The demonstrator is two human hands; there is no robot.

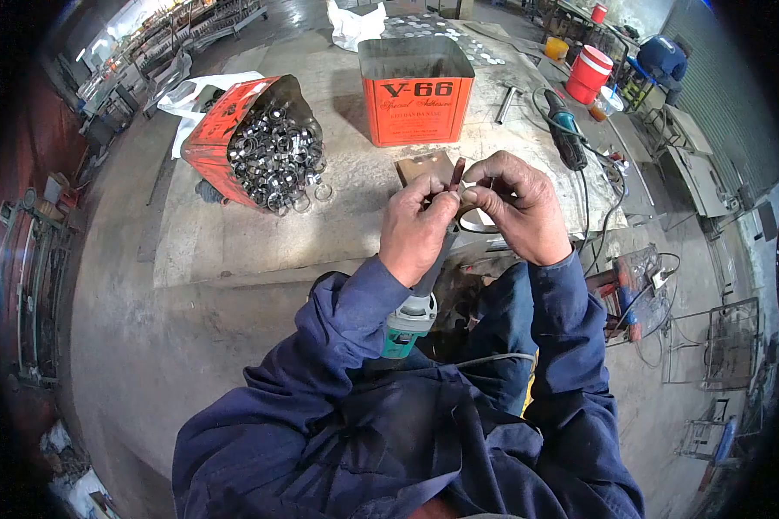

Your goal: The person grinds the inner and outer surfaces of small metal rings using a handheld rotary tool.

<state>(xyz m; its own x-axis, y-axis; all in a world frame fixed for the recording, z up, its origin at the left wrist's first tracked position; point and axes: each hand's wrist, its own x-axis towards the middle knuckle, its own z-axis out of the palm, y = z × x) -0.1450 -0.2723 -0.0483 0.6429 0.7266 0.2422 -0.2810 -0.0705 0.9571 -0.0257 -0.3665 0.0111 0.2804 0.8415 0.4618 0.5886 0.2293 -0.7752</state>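
Note:
My left hand (417, 225) pinches a small dark red strip (458, 174) that stands up between its fingertips. Close beside it, my right hand (524, 208) is closed on a thin metal ring (478, 222), whose lower curve shows below the fingers. Under both hands is a grinder-like tool with a green and grey body (411, 322), its upper part partly hidden by my left hand. A brown block (417, 168) lies on the table just behind my left hand.
An orange tin (206, 143) lies tipped on the table (234, 251), metal rings (277, 156) spilling out. Another orange tin (417, 111) stands upright. A metal tube (506, 105) and a corded tool (565, 130) lie at the right. A person (662, 59) is at the back right.

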